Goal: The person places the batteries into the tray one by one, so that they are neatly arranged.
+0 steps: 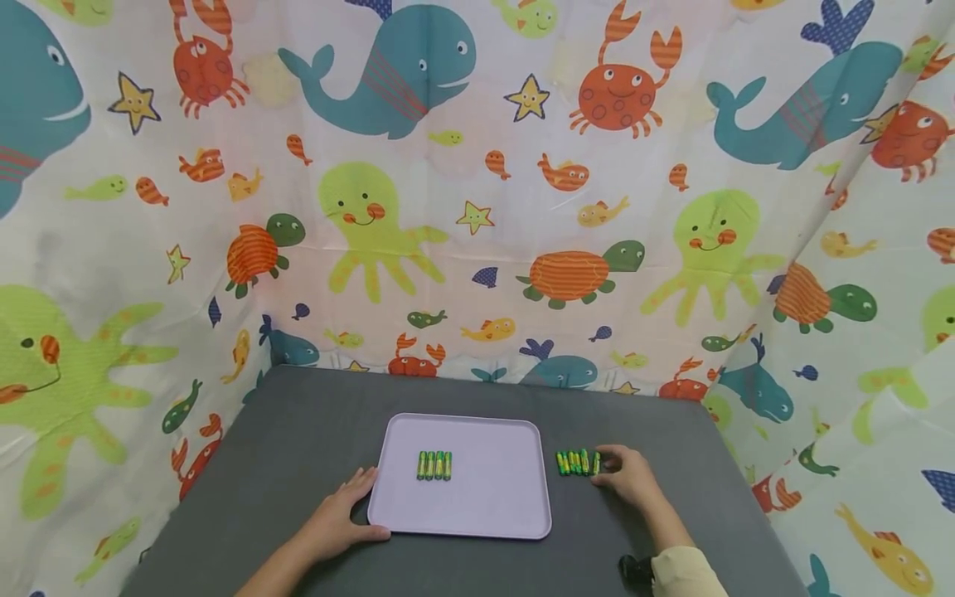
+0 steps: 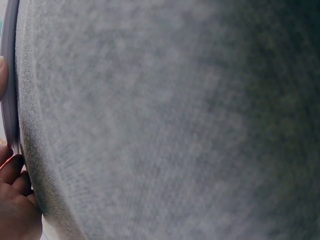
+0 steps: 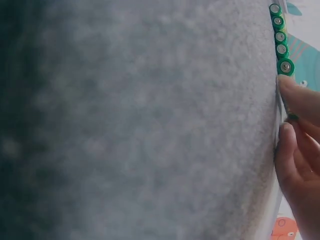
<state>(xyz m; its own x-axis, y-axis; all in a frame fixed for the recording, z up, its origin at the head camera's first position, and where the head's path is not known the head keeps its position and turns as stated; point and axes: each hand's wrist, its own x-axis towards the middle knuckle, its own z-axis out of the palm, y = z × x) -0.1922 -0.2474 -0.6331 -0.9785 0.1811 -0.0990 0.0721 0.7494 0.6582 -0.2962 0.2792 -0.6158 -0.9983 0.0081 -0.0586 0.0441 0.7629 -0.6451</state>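
Note:
A pale lilac tray [image 1: 496, 481] lies on the grey table, with several green batteries [image 1: 434, 466] side by side on its left half. My left hand [image 1: 336, 514] holds the tray's near left corner, fingers along the left edge and thumb at the front edge. In the left wrist view, bent fingers [image 2: 12, 175] show beside the tray rim [image 2: 9, 100]. To the right of the tray stands another row of green batteries [image 1: 572, 463]. My right hand [image 1: 630, 477] pinches a green battery [image 1: 596, 463] at that row's right end, between thumb and finger. Its end [image 3: 292, 116] shows between the fingers.
A dark grey tabletop [image 1: 477, 568] bears everything. Behind it and at both sides hangs a white curtain [image 1: 448, 323] printed with sea animals. A black object [image 1: 634, 570] sits at my right wrist, by the sleeve [image 1: 686, 572].

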